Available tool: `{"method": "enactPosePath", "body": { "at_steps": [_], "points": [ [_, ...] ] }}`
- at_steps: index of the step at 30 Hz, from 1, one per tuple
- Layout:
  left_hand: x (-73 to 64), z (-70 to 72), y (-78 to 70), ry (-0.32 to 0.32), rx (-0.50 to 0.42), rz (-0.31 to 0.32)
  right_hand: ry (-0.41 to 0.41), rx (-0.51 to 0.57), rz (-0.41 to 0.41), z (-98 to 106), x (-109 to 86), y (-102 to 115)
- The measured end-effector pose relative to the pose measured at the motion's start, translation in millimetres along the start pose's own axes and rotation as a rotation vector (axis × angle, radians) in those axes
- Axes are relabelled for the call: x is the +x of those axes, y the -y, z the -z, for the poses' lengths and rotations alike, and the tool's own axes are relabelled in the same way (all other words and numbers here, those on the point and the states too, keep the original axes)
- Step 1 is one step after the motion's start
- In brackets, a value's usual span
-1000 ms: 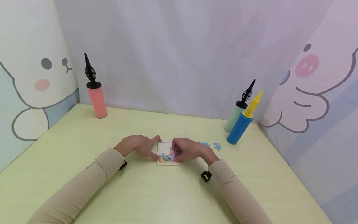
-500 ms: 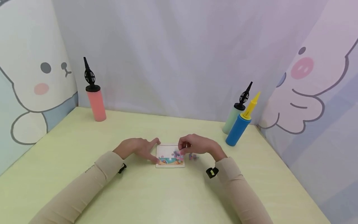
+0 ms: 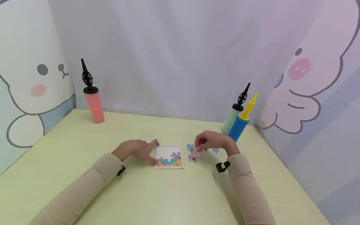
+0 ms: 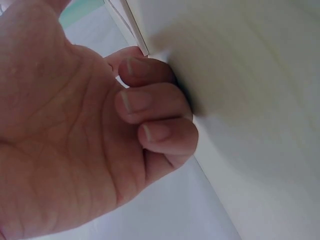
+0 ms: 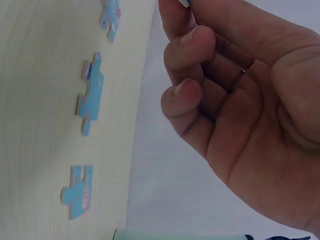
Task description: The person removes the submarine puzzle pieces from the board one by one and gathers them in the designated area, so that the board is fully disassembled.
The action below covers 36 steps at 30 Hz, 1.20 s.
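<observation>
A square puzzle tray (image 3: 169, 167) with a white rim lies mid-table, its lower part and right side filled with coloured pieces. My left hand (image 3: 138, 150) holds the tray's left side, thumb at the front and index finger at the back corner; in the left wrist view the other fingers (image 4: 157, 100) are curled beside it. To the tray's right, my right hand (image 3: 213, 141) pinches a puzzle piece (image 5: 184, 2), of which only an edge shows in the right wrist view. Loose pieces (image 3: 190, 147) lie beneath and around that hand.
More loose blue pieces (image 5: 91, 97) lie farther right on the table. Behind the right hand stand a blue pump with a yellow nozzle (image 3: 237, 126) and a pale green pump (image 3: 230, 119). A pink pump (image 3: 95, 107) stands at the back left, near the curtain (image 3: 157, 62).
My right hand has left the tray and moved right to the loose pieces. A purple-blue piece now sits at the tray's right side. My left hand stays on the tray.
</observation>
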<state>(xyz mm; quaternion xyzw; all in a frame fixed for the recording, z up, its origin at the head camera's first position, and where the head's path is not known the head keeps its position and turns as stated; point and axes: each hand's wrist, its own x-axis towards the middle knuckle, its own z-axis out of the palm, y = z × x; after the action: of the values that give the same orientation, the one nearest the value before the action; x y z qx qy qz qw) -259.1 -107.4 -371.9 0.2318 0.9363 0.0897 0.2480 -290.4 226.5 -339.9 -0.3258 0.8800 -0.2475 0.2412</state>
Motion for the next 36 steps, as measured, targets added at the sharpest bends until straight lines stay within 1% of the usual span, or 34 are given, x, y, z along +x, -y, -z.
{"method": "enactPosePath", "body": {
  "at_steps": [6,9,16,21,23,26,30,33,36],
  "points": [
    [-0.5,0.4,1.7,-0.014,0.0,-0.003,0.055,0.06,-0.098,4.8,-7.3,-16.7],
    [-0.8,-0.7,0.9,-0.008,-0.001,-0.003,0.08,0.082,-0.122,3.9,-9.4,-24.7],
    [-2.7,-2.9,1.3,0.0,-0.01,-0.004,0.089,0.077,-0.157,-0.1,-8.5,-34.8],
    [-1.9,1.1,3.2,-0.028,0.015,-0.005,0.052,0.035,-0.181,5.0,-6.0,-31.5],
    [-1.1,2.5,3.2,-0.031,0.018,-0.006,0.052,0.026,-0.188,7.1,-6.1,-29.3],
    [-0.3,2.4,2.7,-0.026,0.017,-0.005,0.064,0.014,-0.192,7.7,-7.0,-27.7],
    [-0.8,-0.4,1.9,-0.023,0.009,0.001,0.055,0.001,-0.164,4.3,-5.8,-27.3],
    [-1.8,-2.7,1.9,-0.011,-0.001,0.0,0.053,-0.017,-0.136,-0.9,-1.8,-24.9],
    [-1.2,-2.6,1.7,-0.014,0.005,-0.003,0.038,-0.046,-0.119,-5.2,3.5,-18.0]
  ]
}}
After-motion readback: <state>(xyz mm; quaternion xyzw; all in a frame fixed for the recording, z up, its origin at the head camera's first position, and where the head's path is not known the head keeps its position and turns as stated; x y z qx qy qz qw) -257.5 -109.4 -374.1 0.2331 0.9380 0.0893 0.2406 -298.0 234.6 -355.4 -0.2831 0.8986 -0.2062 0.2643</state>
